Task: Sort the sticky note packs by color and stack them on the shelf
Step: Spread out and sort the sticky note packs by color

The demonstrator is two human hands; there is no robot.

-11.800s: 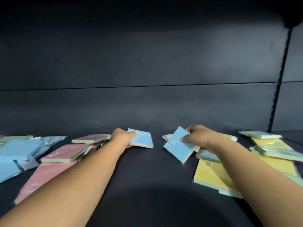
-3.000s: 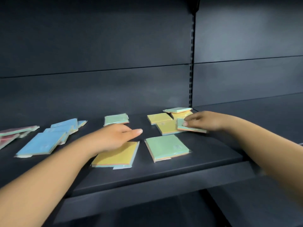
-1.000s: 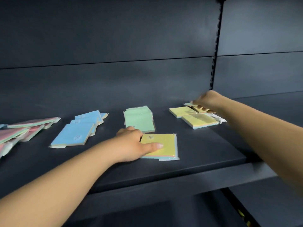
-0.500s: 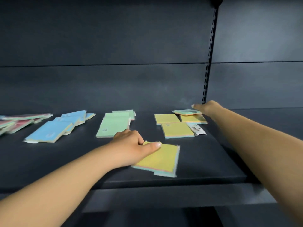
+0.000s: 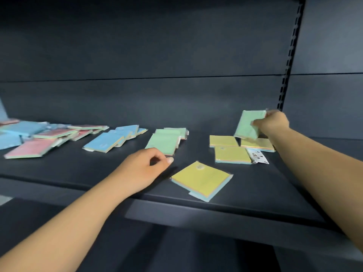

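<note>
The shelf (image 5: pixel 255 195) carries loose color groups: pink and blue packs at the left, the green pile (image 5: pixel 164 141) in the middle, three yellow packs (image 5: pixel 231 155) at the right. Your right hand (image 5: pixel 272 123) pinches a green pack (image 5: pixel 248 124), lifted off the shelf at the back right, just above the yellow ones. The pack is nearly square, so it has no clear long axis; it stands tilted on edge, its broad face toward you. Carry it left, lay it flat and square its edges on the green pile. Your left hand (image 5: pixel 144 169) hovers loosely curled, holding nothing, just left of the single yellow pack (image 5: pixel 202 180) near the front edge. Slide that one back to the yellow group next.
</note>
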